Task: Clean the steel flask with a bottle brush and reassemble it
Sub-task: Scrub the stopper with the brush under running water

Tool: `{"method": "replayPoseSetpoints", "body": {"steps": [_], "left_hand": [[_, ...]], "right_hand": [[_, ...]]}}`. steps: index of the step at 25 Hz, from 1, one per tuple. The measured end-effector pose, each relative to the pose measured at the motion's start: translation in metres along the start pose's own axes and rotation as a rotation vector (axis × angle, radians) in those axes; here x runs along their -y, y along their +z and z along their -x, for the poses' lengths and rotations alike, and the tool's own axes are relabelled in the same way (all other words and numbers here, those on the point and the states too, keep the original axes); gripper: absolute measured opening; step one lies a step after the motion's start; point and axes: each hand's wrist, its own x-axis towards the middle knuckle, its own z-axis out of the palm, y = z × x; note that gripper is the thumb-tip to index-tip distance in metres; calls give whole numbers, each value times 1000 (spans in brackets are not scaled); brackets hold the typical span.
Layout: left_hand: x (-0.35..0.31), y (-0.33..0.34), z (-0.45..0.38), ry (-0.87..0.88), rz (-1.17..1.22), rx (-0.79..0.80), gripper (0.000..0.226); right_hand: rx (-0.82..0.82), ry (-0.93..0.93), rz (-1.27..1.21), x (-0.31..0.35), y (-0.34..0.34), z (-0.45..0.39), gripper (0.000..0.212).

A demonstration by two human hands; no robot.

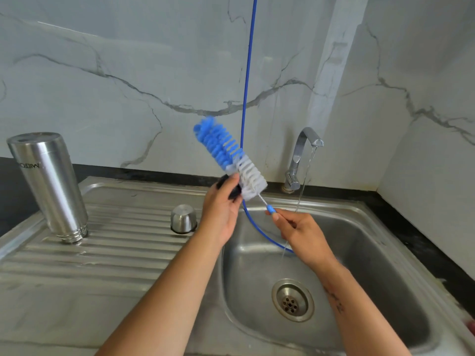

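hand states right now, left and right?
Left hand: grips a dark flask part, held against the bottle brush bristles.
Right hand: pinches the bottle brush handle near its blue tip.

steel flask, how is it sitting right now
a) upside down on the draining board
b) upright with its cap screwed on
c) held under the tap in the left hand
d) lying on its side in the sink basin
a: the steel flask stands on the draining board with its threaded mouth down and its logo inverted, away from both hands.
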Motion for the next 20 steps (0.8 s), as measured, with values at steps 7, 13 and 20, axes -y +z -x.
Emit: {"method": "replayPoseSetpoints", "body": {"steps": [7, 13, 20], "left_hand": [[-14, -5, -1, -58, -359, -114, 40], [-17, -5, -2, -152, -170, -131, 23], [-15, -3, -2, -223, -93, -161, 16]], "right_hand": [[-162, -23, 18, -12, -18, 2, 22], [-147, -21, -36, -11, -8, 0, 23], [-132, 2, -12, -7, -9, 3, 24]]}}
